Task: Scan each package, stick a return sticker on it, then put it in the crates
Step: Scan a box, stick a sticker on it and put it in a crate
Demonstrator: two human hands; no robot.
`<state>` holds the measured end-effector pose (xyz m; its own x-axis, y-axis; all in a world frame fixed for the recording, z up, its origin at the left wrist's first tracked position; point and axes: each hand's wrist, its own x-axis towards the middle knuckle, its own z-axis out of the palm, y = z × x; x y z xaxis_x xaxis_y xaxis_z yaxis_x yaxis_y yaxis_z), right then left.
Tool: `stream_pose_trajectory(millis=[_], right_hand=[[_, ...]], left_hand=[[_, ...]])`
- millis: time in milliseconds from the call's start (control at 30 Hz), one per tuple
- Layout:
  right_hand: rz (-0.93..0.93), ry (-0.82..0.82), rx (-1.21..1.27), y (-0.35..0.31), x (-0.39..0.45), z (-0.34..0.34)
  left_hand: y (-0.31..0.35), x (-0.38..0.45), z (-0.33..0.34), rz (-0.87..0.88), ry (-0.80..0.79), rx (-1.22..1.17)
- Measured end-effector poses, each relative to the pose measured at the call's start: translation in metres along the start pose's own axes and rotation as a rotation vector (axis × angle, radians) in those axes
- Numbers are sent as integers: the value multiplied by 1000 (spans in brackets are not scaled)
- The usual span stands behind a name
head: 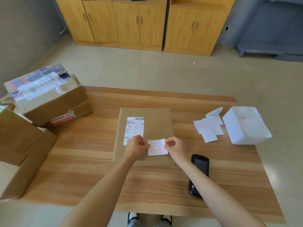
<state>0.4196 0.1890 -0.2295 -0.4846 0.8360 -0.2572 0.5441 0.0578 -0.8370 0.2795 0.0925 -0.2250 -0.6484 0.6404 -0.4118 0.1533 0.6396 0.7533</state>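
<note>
Far left of the fingers: two cardboard boxes on the wooden table (pixel 164 185). The nearer, plain box (pixel 19 145) sits at the table's left edge; the taped box (pixel 49 99) behind it carries shipping labels on top and a red-and-white sticker on its front face.

Centre: flat brown package (pixel 155 123) lying on the table, white shipping label (pixel 133 128) with barcode on its left half.

Left hand (pixel 135 148) over the package's near part, thumb and forefinger pinching the left edge of the return sticker (pixel 157 147); it covers the label's lower corner. The sticker is white with a red frame and red characters, held just over the package between both sets of fingertips; contact with the package cannot be told.

Right hand (pixel 177 149) pinches the sticker's right edge, other fingers curled.

Just right of the right wrist: black handheld scanner (pixel 199 174) flat on the table, screen up.

Further right, beyond the fingers: loose white sticker slips (pixel 209 128), then a white box (pixel 246 126).
</note>
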Motion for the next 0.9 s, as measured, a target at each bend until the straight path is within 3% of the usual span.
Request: stream_pose_trajectory(millis=[300,567,667,733,800,900], right_hand=[[-88,-2,-207,2,-3,1],[-120,21,-504,-1,-9,-2],[-260,83,-670,-2,-12,3],[-410,118,-767,-2,-17,14],[-532,115,-834,2,-21,26],[-561,49,-886,8,-28,37]], left_hand=[[2,-5,9,82,74,237],[2,-14,4,183,164,600],[-6,-14,9,345,189,841],[-9,-20,14,487,214,864],[-10,-26,20,572,136,857],[-14,-33,28,593,32,1010]])
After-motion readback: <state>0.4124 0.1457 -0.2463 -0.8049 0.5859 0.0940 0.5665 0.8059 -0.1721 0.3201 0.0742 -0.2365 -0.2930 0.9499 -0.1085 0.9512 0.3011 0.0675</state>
